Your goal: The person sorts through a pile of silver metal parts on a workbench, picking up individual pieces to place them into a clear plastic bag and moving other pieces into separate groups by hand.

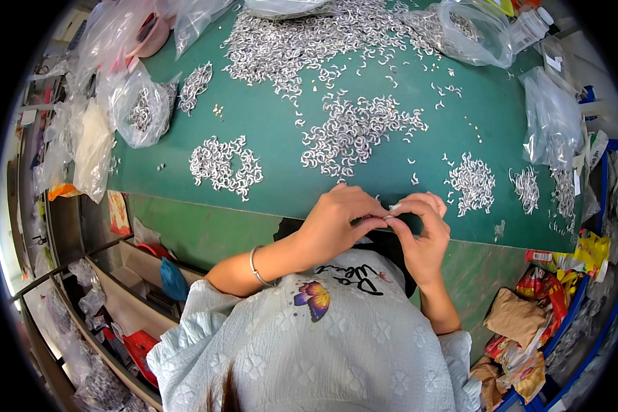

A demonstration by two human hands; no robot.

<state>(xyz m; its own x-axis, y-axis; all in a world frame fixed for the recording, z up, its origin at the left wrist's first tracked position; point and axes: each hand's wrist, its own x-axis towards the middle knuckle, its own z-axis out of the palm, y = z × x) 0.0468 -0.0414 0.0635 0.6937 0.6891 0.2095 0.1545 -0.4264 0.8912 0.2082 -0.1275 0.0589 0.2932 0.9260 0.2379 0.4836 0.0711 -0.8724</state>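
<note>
My left hand (340,216) and my right hand (424,230) meet at the table's front edge, fingertips pinched together. Between them shows a small silvery curved piece (390,217), mostly covered by the fingers. Just beyond my hands lies a heap of similar curved metal pieces (353,134) on the green tabletop (281,175). A smaller heap (223,165) sits to the left. On the right are another heap (472,184) and a little cluster (526,189). The largest heap (309,41) spreads across the far side.
Clear plastic bags (141,110) holding pieces stand at the far left, near a pink bowl (152,38). A white bottle (532,27) and more bags (549,117) line the right side. Below left are drawers (137,288); wrappers and a brown paper bag (515,316) lie at lower right.
</note>
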